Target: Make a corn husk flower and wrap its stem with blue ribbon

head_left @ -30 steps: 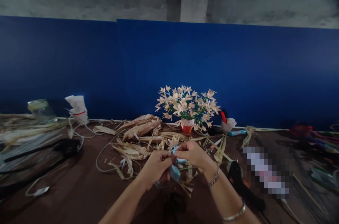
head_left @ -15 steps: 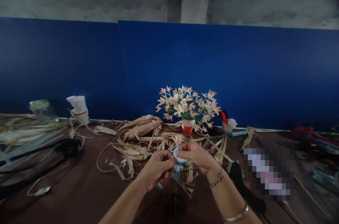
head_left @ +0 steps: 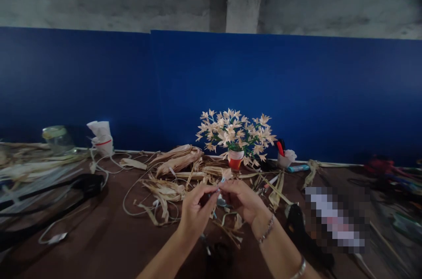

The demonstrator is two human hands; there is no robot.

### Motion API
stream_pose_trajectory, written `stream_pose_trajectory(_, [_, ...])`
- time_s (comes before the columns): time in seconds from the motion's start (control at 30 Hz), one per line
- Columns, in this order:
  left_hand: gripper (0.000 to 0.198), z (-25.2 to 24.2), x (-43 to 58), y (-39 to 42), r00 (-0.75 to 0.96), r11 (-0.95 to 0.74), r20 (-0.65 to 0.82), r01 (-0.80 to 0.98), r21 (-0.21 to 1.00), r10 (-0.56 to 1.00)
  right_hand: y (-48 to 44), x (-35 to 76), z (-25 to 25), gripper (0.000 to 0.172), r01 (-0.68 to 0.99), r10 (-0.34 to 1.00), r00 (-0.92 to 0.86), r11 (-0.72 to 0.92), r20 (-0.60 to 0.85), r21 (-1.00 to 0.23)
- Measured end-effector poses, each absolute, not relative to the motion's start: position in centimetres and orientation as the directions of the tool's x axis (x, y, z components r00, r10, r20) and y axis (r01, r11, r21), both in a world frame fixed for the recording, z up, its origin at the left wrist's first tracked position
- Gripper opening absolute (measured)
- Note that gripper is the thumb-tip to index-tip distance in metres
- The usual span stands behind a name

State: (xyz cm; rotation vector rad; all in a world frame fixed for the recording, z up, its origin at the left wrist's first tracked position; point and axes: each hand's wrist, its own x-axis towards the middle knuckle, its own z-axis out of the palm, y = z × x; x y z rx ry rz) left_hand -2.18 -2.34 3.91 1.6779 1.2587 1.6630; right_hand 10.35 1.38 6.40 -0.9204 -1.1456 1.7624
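Note:
My left hand and my right hand meet at the middle of the bench, thumbs and fingertips pinched together. Just above the fingertips shows a small pale husk flower, with a bit of light blue at its base. Both hands close around its stem, which the fingers mostly hide. Light blue tape is partly visible between the hands, under the fingers. Behind them stands a red and white cup filled with many similar pale flowers on green stems.
Dried corn husks and scraps lie behind and left of the hands. A black-handled tool lies at right. A glass jar, a white paper-wrapped bundle and looping white cord stand left. A blue panel closes the back.
My hands have come closer together, fingertips now meeting beneath the flower. The light blue tape, plainly visible before, is now mostly covered. The flower sits slightly lower, and the view has shifted a little.

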Motion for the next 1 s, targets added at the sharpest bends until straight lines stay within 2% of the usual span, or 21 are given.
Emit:
stream_pose_trajectory(0.1, [0.013,4.0,-2.7,-2.0,-0.235,-0.425,0.483,0.259,0.867,0.843,1.0,10.4,6.4,0.026,-0.191,0.921,-0.36,-0.23,-0.15,-0.954])
stream_pose_trajectory(0.17, [0.015,4.2,-3.2,-1.5,-0.282,-0.387,0.427,0.186,0.903,0.859,0.4,11.1,6.7,0.037,-0.003,0.905,-0.391,-0.184,-0.169,-0.983])
stream_pose_trajectory(0.23, [0.015,4.3,-3.6,-0.8,-0.305,-0.389,0.409,0.127,0.912,0.86,-0.6,11.8,7.2,0.048,0.285,0.899,-0.408,-0.042,-0.161,-0.958])
stream_pose_trajectory(0.27, [0.015,4.2,-3.8,-0.5,-0.31,-0.398,0.413,0.112,0.91,0.856,-1.2,12.0,7.5,0.047,0.392,0.917,-0.387,0.073,-0.092,-0.917])
stream_pose_trajectory(0.33, [0.014,4.0,-3.8,-0.2,-0.305,-0.395,0.406,0.099,0.913,0.861,-2.2,12.1,7.8,0.036,0.53,0.936,-0.247,0.348,0.251,-0.773])
stream_pose_trajectory(0.4, [0.015,3.7,-3.5,-0.2,-0.275,-0.371,0.376,0.073,0.926,0.885,-2.9,11.8,7.7,0.016,0.639,0.786,-0.17,0.547,0.595,-0.54])
stream_pose_trajectory(0.47, [0.016,3.4,-3.0,-0.4,-0.207,-0.349,0.349,0.038,0.936,0.914,-2.9,11.3,7.0,0.017,0.701,0.644,-0.216,0.626,0.734,-0.342])
stream_pose_trajectory(0.53, [0.016,3.1,-2.5,-0.6,-0.124,-0.333,0.334,0.031,0.943,0.934,-2.5,11.0,5.8,0.012,0.719,0.589,-0.267,0.649,0.763,-0.249])
stream_pose_trajectory(0.6, [0.015,3.0,-2.3,-0.7,-0.08,-0.332,0.337,0.076,0.94,0.938,-2.0,11.0,4.7,0.015,0.732,0.566,-0.273,0.647,0.778,-0.214])
stream_pose_trajectory(0.73, [0.009,2.9,-2.4,-0.5,-0.078,-0.386,0.411,0.222,0.895,0.908,-1.5,11.6,3.3,0.017,0.747,0.55,-0.233,0.63,0.802,-0.215])
stream_pose_trajectory(0.83, [0.01,3.2,-2.4,-0.7,-0.018,-0.426,0.444,0.253,0.869,0.896,-1.4,11.9,3.1,0.015,0.744,0.565,-0.195,0.618,0.802,-0.254])
stream_pose_trajectory(0.9, [0.014,3.5,-2.4,-0.9,0.031,-0.377,0.379,0.209,0.903,0.925,-1.4,12.0,3.1,0.015,0.745,0.569,-0.184,0.613,0.802,-0.264])
stream_pose_trajectory(1.0, [0.025,3.6,-2.4,-1.3,0.102,-0.108,0.1,0.077,0.991,0.99,-1.5,12.0,3.1,0.016,0.752,0.557,-0.184,0.611,0.81,-0.249])
